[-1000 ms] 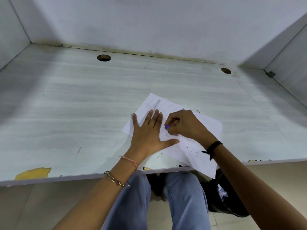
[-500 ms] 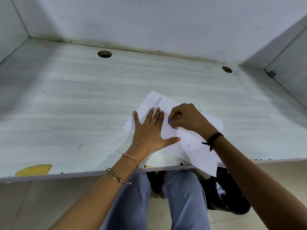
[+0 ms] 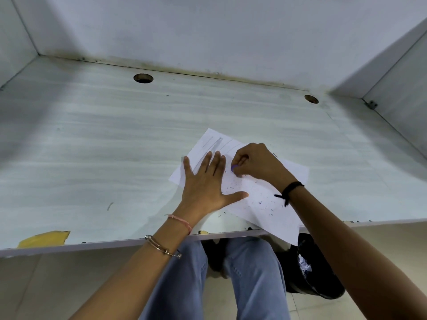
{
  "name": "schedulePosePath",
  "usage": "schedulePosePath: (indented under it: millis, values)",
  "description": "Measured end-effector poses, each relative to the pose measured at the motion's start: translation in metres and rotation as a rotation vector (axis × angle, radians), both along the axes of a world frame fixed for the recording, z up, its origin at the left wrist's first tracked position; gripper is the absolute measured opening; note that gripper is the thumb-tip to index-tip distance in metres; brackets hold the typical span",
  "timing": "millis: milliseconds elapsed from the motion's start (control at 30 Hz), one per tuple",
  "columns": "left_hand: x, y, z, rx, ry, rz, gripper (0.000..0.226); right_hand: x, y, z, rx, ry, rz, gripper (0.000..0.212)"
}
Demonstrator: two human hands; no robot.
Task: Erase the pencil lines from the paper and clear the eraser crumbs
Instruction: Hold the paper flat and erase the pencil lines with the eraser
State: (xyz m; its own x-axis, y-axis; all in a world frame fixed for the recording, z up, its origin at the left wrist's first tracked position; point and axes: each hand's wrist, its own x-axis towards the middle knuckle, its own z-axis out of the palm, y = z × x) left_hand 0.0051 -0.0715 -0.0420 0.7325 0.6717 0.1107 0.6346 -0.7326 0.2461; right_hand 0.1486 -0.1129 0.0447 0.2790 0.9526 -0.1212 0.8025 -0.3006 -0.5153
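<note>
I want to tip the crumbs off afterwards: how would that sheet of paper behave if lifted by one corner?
Probably floppy: the paper is one thin sheet whose near corner hangs over the desk. Likely light and apt to slide, since the left hand presses flat on it while the right hand holds the eraser. Loose crumbs would probably spill.

Crumb-strewn white paper [image 3: 265,199] overhanging desk edge, purple eraser [image 3: 233,167] atop.
</note>
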Motion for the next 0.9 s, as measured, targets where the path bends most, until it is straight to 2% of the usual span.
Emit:
schedulePosePath:
  millis: [133, 300, 433, 533, 567, 667, 733, 800, 900]
  values:
    - [-0.001, 0.000, -0.001, -0.018, 0.004, -0.007, 0.118, -0.012, -0.008, -0.004, -0.151, 0.029, 0.156, 0.008]
    - [0.000, 0.000, -0.001, -0.005, -0.001, -0.001, 0.115, 0.002, 0.004, 0.000, -0.007, 0.019, 0.004, 0.007]
    - [-0.001, 0.000, -0.001, -0.014, 0.003, -0.006, 0.113, -0.003, -0.005, -0.004, -0.148, 0.049, 0.121, 0.011]
    - [0.000, 0.001, 0.000, 0.001, 0.019, 0.003, 0.117, 0.010, -0.001, -0.001, -0.005, -0.003, -0.019, 0.009]
    - [0.000, 0.000, 0.001, 0.000, 0.021, 0.000, 0.117, 0.008, 0.000, -0.001, 0.002, -0.019, -0.017, 0.009]
    - [-0.001, -0.001, 0.000, -0.015, 0.013, -0.006, 0.115, -0.002, -0.002, -0.003, -0.148, -0.007, 0.139, 0.010]
    - [-0.001, 0.000, 0.001, -0.023, 0.019, -0.003, 0.114, 0.005, 0.001, 0.001, -0.129, 0.021, 0.084, 0.009]
    - [0.000, -0.001, 0.001, -0.017, 0.021, 0.001, 0.114, 0.008, 0.004, 0.004, -0.036, -0.029, 0.001, 0.008]
    - [-0.001, -0.001, 0.000, -0.014, 0.013, -0.008, 0.115, -0.005, 0.002, 0.000, -0.112, -0.078, 0.119, 0.007]
